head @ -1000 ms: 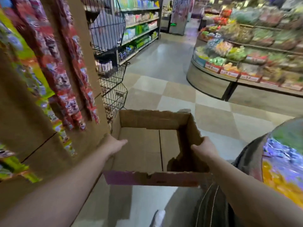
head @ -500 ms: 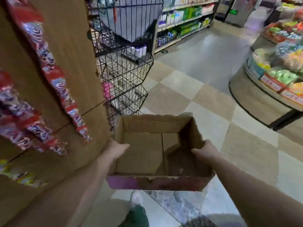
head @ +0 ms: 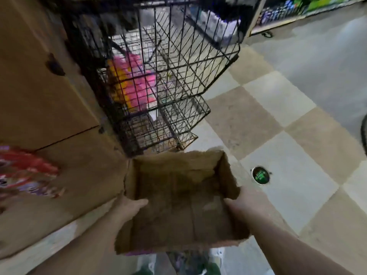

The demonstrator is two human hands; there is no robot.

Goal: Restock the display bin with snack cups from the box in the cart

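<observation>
I hold an open cardboard box (head: 178,203) low in front of me, and its inside shows only bare brown cardboard. My left hand (head: 129,205) grips its left wall, thumb curled over the rim. My right hand (head: 244,203) grips the right wall the same way. Just beyond the box stands a black wire display bin rack (head: 174,62) with several tiers. A pink and yellow package (head: 133,84) lies in one middle tier. No snack cups can be made out clearly.
A brown panel wall (head: 49,108) rises at my left, with red snack packets (head: 25,173) hanging on it. Checkered floor tiles (head: 278,108) spread to the right. A round dark green disc (head: 260,175) lies on the floor near the box. Stocked shelves (head: 297,10) stand far back.
My view has swung down and left, closer to the wire rack. The box stays in both hands and has come nearer the rack's base. The produce display has left the view.
</observation>
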